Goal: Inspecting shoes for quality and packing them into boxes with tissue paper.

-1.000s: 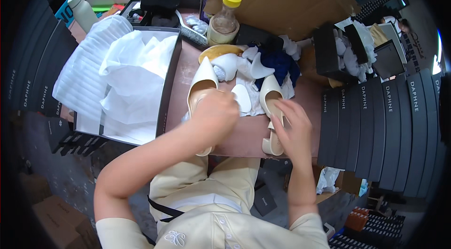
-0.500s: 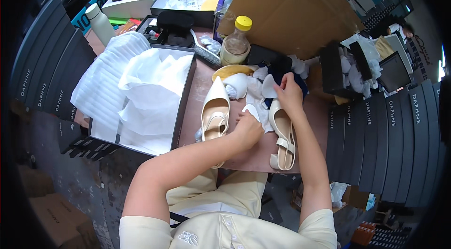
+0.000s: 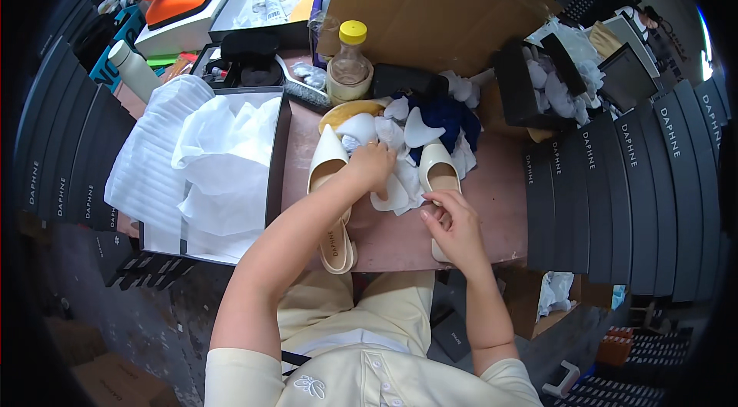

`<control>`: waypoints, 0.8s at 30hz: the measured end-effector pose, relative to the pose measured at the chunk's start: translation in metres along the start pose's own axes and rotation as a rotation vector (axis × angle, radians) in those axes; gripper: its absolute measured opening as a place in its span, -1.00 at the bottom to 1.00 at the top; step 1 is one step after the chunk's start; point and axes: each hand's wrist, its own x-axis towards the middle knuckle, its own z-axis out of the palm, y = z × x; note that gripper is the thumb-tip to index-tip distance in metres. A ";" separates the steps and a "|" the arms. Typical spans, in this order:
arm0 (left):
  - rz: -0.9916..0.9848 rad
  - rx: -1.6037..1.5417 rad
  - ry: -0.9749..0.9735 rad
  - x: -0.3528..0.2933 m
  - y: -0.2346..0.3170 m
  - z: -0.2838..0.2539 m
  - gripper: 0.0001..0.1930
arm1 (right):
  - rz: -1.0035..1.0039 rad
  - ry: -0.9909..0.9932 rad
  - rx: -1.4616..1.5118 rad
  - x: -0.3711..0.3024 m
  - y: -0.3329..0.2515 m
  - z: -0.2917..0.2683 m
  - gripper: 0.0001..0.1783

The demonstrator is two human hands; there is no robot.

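Two cream slingback shoes with pointed toes stand on the pinkish tabletop [image 3: 392,242]: the left shoe [image 3: 326,152] and the right shoe [image 3: 436,155]. Between them, my left hand [image 3: 374,165] touches crumpled white tissue paper [image 3: 390,132], its thumb apart and some fingertips hidden. Beside its thumb lies a flat white shaped insert [image 3: 390,196]. Over the back part of the right shoe is my right hand [image 3: 455,230], thumb and forefinger apart, partly covering the shoe. Another white insert [image 3: 422,129] rests on a navy cloth [image 3: 461,124] beyond the right toe.
An open shoebox [image 3: 280,153] with white tissue [image 3: 227,176] is at left. Behind the shoes stands a yellow-capped bottle [image 3: 351,61] in a holder. Dark shoeboxes [image 3: 607,199] line the right edge. A cardboard sheet [image 3: 438,11] rises at the back.
My right hand has let go of a white insert and come down over the right shoe. My left hand has moved from the other insert to the tissue. The whole view has shifted.
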 end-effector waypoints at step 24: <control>-0.056 -0.426 0.585 -0.168 0.049 0.012 -0.57 | -0.770 -0.265 -0.413 0.085 -0.035 0.063 -0.90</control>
